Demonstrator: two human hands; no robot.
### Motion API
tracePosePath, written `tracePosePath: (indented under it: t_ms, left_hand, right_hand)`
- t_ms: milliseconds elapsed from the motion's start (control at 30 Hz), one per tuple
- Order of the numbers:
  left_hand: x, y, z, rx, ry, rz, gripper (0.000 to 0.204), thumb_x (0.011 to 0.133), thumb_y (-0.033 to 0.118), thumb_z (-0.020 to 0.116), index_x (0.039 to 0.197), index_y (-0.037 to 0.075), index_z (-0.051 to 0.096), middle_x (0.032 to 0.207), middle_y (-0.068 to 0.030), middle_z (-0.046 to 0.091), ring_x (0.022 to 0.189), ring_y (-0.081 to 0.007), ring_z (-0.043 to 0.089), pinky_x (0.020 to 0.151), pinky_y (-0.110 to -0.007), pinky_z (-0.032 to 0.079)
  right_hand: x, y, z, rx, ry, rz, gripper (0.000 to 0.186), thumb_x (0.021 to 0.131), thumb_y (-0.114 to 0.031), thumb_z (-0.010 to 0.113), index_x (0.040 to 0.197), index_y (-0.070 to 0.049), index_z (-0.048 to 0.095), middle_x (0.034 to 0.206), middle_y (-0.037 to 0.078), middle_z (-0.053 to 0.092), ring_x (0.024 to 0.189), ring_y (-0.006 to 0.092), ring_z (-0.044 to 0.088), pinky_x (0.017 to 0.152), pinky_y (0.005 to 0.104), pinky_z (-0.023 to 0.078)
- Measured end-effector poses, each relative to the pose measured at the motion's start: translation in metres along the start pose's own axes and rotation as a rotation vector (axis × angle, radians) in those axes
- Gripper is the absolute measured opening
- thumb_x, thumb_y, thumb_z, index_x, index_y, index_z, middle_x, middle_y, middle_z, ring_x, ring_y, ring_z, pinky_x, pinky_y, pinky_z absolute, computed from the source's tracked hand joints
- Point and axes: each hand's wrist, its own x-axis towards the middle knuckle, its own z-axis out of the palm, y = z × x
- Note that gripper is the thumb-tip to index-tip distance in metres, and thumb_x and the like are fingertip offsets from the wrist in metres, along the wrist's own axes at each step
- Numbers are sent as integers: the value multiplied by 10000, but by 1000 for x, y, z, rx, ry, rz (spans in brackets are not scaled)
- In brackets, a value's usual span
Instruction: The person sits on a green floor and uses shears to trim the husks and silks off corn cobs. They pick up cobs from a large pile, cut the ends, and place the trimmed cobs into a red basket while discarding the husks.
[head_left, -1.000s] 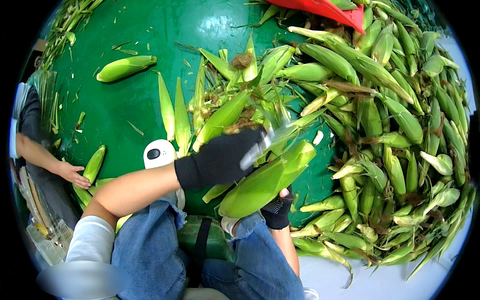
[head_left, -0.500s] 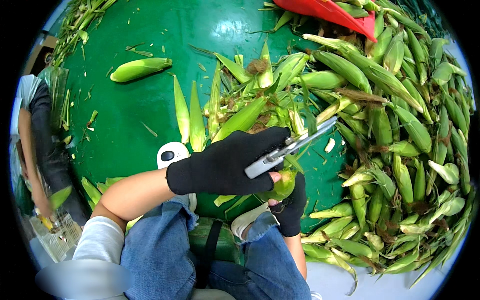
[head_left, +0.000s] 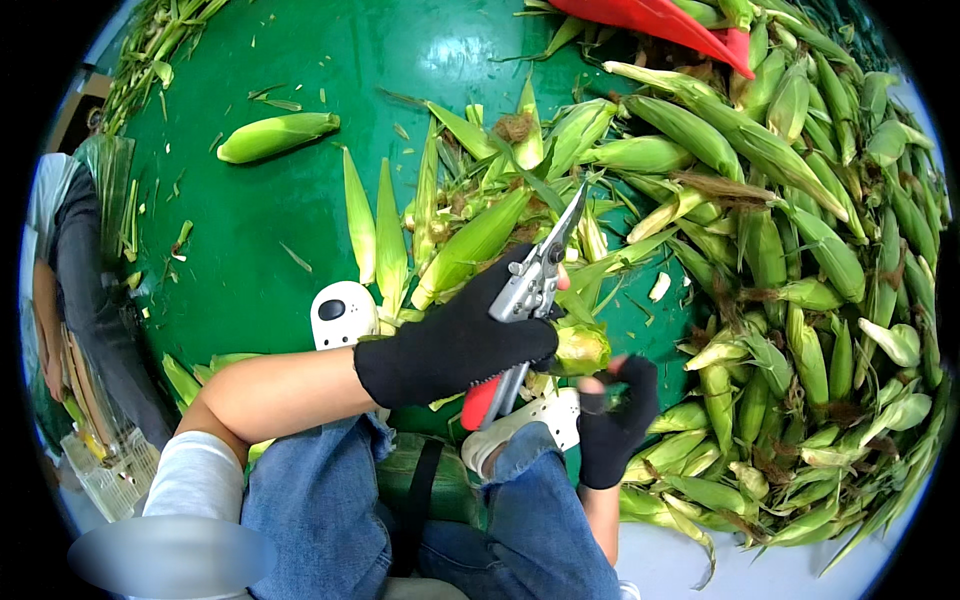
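My left hand point(head_left: 460, 340), in a black glove with bare fingertips, is closed around pruning shears point(head_left: 530, 290). Their grey metal blades point away from me and a red handle shows below the hand. A green corn ear point(head_left: 582, 350) sits against the same hand with its cut pale end toward my right hand; most of the ear is hidden. My right hand point(head_left: 618, 420), gloved in black too, is just beside that end, its fingers bent and thumb apart, slightly blurred, nothing visible in them. Loose husks and peeled leaves point(head_left: 475, 245) lie just beyond the hands.
A large heap of unhusked corn point(head_left: 800, 300) fills the right side. A red plastic scoop-like piece point(head_left: 660, 25) rests at its far end. One corn ear point(head_left: 278, 137) lies alone on the green surface point(head_left: 270, 220). Another person point(head_left: 100, 290) is at the left edge.
The shears have swung from pointing right to pointing away from me, and their red handle now shows. My right hand has come off the corn ear and moved right and nearer.
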Motion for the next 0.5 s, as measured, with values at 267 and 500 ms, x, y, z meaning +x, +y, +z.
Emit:
tracePosePath:
  t_ms: [267, 500]
  left_hand:
    - [4, -38, 12, 3, 23, 97, 390, 771, 19, 574, 1125, 61, 417, 823, -27, 477, 723, -87, 478, 638, -258, 428]
    - [4, -34, 6, 9, 40, 71, 382, 776, 22, 567, 1126, 65, 420, 821, -27, 475, 713, -88, 486, 645, -264, 436]
  right_hand:
    - [18, -11, -6, -90, -89, 3, 262, 824, -221, 611, 682, -37, 491, 570, 140, 451, 505, 318, 467, 470, 343, 351]
    - [5, 23, -6, 425, -81, 91, 339, 789, -233, 680, 984, -13, 511, 919, 103, 565, 776, 145, 536, 636, 303, 438]
